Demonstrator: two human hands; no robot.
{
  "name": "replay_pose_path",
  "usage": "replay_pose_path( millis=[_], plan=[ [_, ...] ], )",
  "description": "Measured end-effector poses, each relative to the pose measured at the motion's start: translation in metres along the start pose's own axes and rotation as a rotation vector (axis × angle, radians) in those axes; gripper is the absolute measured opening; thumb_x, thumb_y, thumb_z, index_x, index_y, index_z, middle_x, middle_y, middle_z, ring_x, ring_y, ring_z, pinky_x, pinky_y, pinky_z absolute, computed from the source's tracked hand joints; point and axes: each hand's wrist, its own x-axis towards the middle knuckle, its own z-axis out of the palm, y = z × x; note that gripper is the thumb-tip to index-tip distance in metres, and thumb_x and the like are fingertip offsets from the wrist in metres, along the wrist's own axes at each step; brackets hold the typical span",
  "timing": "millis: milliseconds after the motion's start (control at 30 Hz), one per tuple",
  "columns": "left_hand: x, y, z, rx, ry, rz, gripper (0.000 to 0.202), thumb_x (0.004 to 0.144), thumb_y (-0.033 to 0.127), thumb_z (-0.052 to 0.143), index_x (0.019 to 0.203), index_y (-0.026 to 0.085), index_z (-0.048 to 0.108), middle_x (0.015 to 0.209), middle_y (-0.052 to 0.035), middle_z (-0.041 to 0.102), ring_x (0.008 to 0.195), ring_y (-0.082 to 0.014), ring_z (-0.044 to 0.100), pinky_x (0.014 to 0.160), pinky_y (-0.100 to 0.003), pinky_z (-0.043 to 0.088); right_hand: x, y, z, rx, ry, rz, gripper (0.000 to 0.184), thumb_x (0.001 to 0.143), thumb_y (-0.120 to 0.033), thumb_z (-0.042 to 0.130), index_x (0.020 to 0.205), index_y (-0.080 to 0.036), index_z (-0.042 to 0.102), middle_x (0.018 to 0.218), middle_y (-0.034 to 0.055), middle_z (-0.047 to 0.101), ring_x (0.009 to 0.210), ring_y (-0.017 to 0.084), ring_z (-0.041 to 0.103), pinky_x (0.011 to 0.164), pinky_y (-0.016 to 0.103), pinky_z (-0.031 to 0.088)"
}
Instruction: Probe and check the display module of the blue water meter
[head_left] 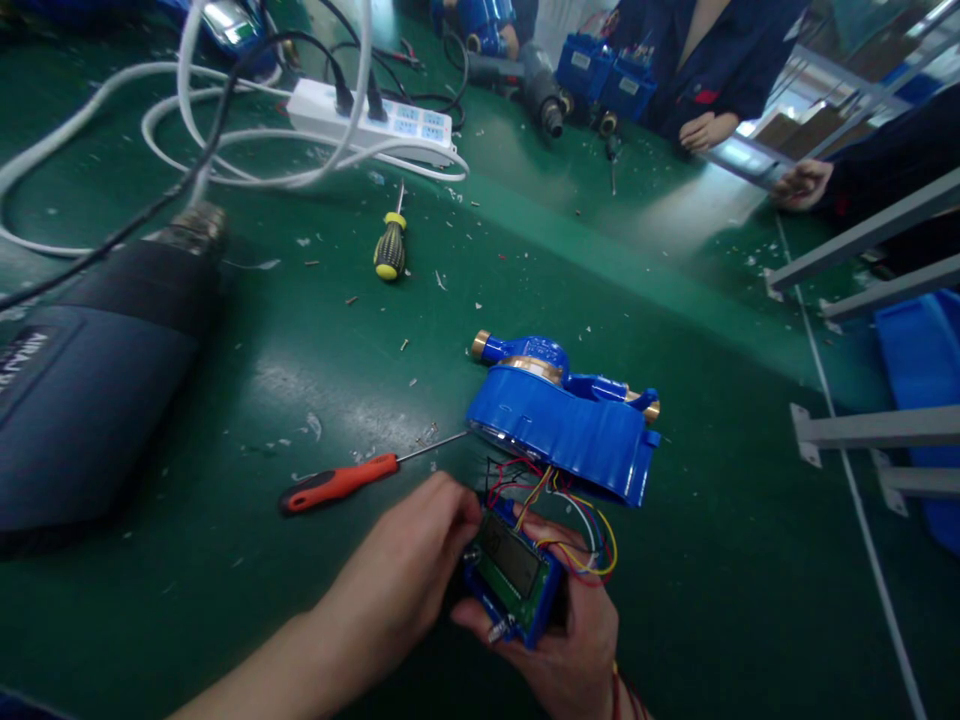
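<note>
Right hand: the right hand (570,640) cradles a small blue-framed circuit module with a grey display window (514,580) from beneath — palm under it, thumb along its near edge, fingers wrapped up its far side, so the grasp is firm.
Left hand: the left hand (409,575) comes in from the left with fingertips pinched at the module's upper-left corner; it is closed there, though whether it grips the board edge or one of the wires I cannot quite make out.
Module position: between the two hands, display tilted upward, its long axis running from the upper left down toward the right palm.
Wires: a loose bundle of red, yellow, blue and black wires (559,500) rises from the module's far end, away from both hands.
Meter body: the round blue plastic water-meter housing with brass fittings (562,415) lies on its side just beyond the grip, tethered by that bundle; its long axis runs left to right, and the right hand is the nearer one.
Screwdriver: an orange-and-black-handled screwdriver (337,483) lies on the green bench mat (262,600) just left of the left hand, its tip pointing at the housing.
Further off: a yellow-and-black screwdriver (390,247), a dark grey heat gun (90,380) and a white power strip (375,120) — all well beyond reach of the grip.
</note>
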Motion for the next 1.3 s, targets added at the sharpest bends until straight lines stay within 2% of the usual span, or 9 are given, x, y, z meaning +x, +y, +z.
replay_pose_path(
  millis=[133,367,600,767,933,1133,1300],
  plan=[
    [0.001,-0.002,0.001,0.002,-0.051,-0.011,0.012,0.088,0.021,0.033,0.08,0.02,0.04,0.078,0.0006,0.046,0.065,-0.0116,0.045,0.057,-0.024,0.036,-0.001,0.0,-0.001,0.002,0.005,0.007,0.055,0.069,-0.051,0.066,0.107,-0.015,0.049,0.091,0.0092,0.064,0.084,0.022,0.064,0.071,0.029,0.057],
    [-0.005,-0.012,0.013,0.039,-0.034,0.032,0.013,0.087,0.015,0.027,0.085,0.02,0.039,0.081,-0.001,0.042,0.065,-0.0137,0.042,0.058,-0.028,0.035,-0.002,0.0,-0.001,0.007,-0.026,0.037,0.057,0.067,-0.05,0.069,0.108,-0.015,0.049,0.094,0.0097,0.064,0.086,0.023,0.064,0.072,0.031,0.057],
    [-0.005,-0.008,0.008,0.009,0.01,0.049,0.01,0.089,0.018,0.033,0.088,0.021,0.042,0.084,0.0005,0.046,0.073,-0.0108,0.047,0.065,-0.023,0.039,-0.006,0.003,0.0,0.037,-0.025,0.07,0.065,0.061,-0.052,0.072,0.107,-0.013,0.049,0.094,0.0116,0.064,0.089,0.024,0.063,0.078,0.031,0.055],
    [-0.001,-0.007,0.002,0.08,-0.106,0.03,0.016,0.09,0.02,0.026,0.085,0.02,0.042,0.084,-0.0021,0.045,0.071,-0.0143,0.046,0.064,-0.028,0.039,-0.002,0.0,-0.001,-0.012,-0.013,0.043,0.062,0.064,-0.059,0.065,0.103,-0.013,0.051,0.09,0.0117,0.066,0.084,0.023,0.065,0.073,0.03,0.056],
    [0.004,-0.012,0.002,0.098,-0.164,0.086,0.012,0.087,0.018,0.026,0.084,0.02,0.038,0.083,-0.0034,0.043,0.07,-0.0163,0.043,0.061,-0.03,0.037,-0.003,0.002,-0.001,0.01,-0.037,0.08,0.064,0.061,-0.054,0.07,0.106,-0.013,0.051,0.093,0.0121,0.066,0.087,0.025,0.064,0.076,0.033,0.056],
    [0.003,-0.015,0.001,0.078,-0.173,0.148,0.01,0.087,0.016,0.027,0.087,0.021,0.035,0.084,-0.0024,0.041,0.071,-0.0154,0.042,0.062,-0.029,0.035,-0.008,0.005,-0.001,0.062,-0.053,0.151,0.067,0.059,-0.058,0.07,0.106,-0.015,0.05,0.092,0.0118,0.065,0.085,0.025,0.065,0.072,0.034,0.057],
    [0.002,-0.018,0.005,0.004,-0.113,0.201,0.009,0.088,0.017,0.028,0.084,0.021,0.034,0.081,-0.0006,0.041,0.068,-0.0128,0.041,0.059,-0.026,0.033,-0.011,0.005,-0.002,0.079,-0.063,0.205,0.07,0.057,-0.058,0.071,0.108,-0.016,0.049,0.095,0.0112,0.066,0.087,0.026,0.065,0.073,0.034,0.057]
  ],
)
